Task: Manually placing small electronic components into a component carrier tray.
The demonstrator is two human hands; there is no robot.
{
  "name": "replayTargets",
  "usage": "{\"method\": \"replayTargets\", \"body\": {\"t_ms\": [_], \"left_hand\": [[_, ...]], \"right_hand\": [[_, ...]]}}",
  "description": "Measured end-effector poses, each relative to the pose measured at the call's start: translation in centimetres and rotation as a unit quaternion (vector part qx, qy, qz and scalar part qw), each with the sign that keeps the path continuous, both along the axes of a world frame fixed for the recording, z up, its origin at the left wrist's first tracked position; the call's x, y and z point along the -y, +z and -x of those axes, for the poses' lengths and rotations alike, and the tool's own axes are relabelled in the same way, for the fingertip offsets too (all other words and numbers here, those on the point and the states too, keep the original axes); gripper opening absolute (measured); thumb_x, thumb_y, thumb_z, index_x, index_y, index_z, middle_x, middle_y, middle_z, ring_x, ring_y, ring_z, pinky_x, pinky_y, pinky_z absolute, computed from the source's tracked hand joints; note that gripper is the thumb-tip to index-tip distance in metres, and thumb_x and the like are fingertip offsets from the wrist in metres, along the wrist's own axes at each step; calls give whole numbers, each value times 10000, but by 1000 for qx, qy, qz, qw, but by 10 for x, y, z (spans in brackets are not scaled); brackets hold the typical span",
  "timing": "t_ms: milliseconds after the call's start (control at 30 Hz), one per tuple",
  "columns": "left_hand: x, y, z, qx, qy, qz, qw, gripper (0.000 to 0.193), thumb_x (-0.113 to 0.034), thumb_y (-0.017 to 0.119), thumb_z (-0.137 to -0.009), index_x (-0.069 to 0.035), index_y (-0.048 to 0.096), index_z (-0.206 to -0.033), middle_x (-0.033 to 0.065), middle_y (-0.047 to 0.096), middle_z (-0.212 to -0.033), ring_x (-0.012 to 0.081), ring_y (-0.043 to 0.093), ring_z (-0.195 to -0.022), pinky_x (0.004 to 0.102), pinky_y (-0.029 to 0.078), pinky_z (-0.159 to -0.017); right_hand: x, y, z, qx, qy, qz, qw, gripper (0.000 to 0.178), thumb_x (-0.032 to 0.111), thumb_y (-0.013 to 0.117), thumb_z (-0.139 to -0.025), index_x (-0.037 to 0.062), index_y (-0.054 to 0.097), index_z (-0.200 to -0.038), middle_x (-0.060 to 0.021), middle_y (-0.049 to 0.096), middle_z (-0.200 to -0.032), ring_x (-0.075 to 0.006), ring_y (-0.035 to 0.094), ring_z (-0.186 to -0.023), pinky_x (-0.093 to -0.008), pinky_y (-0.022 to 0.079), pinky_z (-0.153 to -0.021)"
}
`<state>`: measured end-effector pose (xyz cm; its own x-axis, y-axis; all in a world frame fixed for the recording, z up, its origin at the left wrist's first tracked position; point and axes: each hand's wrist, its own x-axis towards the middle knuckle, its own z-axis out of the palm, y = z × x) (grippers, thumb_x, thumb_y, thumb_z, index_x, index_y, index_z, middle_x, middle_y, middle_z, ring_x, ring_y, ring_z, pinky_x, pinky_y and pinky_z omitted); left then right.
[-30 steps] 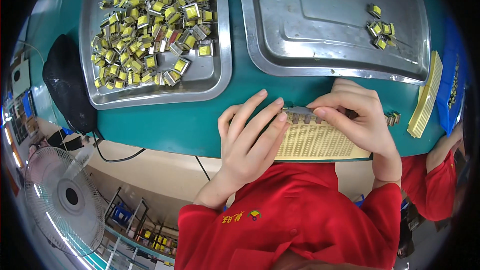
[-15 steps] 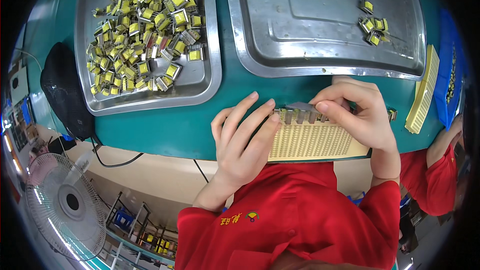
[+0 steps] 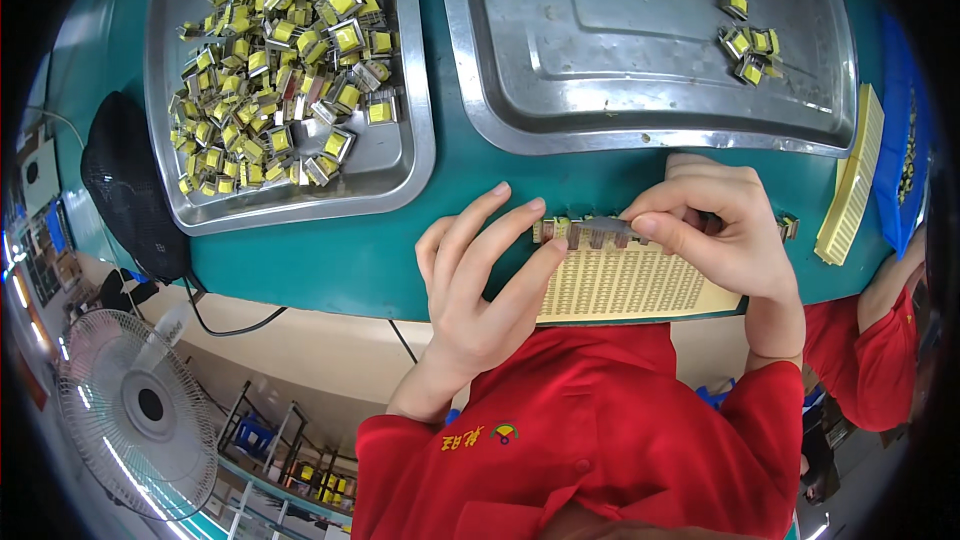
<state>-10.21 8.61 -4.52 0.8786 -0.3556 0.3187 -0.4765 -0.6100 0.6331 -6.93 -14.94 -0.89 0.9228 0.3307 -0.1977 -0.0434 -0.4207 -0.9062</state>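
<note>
A pale yellow slotted board (image 3: 630, 285) lies at the table's front edge, with a row of small transformers (image 3: 548, 230) along its far side. My right hand (image 3: 725, 225) pinches a thin grey blade-like strip (image 3: 600, 224) between thumb and fingers, its flat part lying along that row. My left hand (image 3: 485, 285) is open with fingers spread. One of its fingertips touches the row near the board's left end. The right hand hides part of the row, and one end piece shows past it.
A metal tray (image 3: 425, 130) at the left bears a heap of yellow-wrapped transformers (image 3: 260, 70). Another tray (image 3: 640, 135) at the right holds several more. Beyond it are a second slotted board (image 3: 850, 180), a blue bin (image 3: 890, 170) and a co-worker's arm (image 3: 885, 285). A black mesh-covered object (image 3: 130, 180) stands left.
The grey strip has come down and slightly nearer, over the faces of the transformers. My left hand's fingers have shifted slightly left, showing more of the row's left end.
</note>
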Motion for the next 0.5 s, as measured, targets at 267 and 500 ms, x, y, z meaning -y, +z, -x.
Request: {"method": "replayTargets", "body": {"t_ms": [267, 500], "left_hand": [[-1, 2, -1, -3, -4, -9, 1000, 233, -52, 745, -737, -131, 712, -954, 73, 662, -1137, 300, 606, -1106, 393, 395, -892], [-1, 0, 0, -2, 0, -3, 1000, 232, -53, 735, -720, -127, 728, -940, 65, 665, -1143, 283, 596, -1120, 388, 380, -873]], "right_hand": [[-1, -1, 0, -3, -1, -3, 1000, 80, 91, 729, -818, 17, 735, -849, -16, 589, -607, -111, 458, -565, -276, 320, -491], [-2, 0, -1, 2, 8, 5, 1000, 82, 88, 729, -817, 14, 733, -850, -16, 584, -595, -116, 462, -569, -281, 327, -497]]}}
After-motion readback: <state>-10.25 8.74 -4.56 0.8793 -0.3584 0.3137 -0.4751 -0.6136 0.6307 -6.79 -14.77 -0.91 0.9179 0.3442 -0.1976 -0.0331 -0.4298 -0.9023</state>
